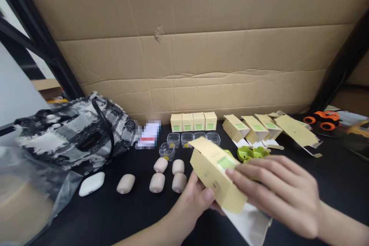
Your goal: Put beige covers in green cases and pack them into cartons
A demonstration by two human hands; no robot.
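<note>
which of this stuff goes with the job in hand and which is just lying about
Likely part of the job:
- open yellow box, held in the left hand, right hand against it
- closed boxes
- open cartons
- clear cups
- beige pieces
- green pieces

Probably just lying about:
- black-and-white bag
- white case
- orange-wheeled toy

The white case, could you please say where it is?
In the head view, the white case lies at left, between the clear plastic and the leftmost beige case.
</note>
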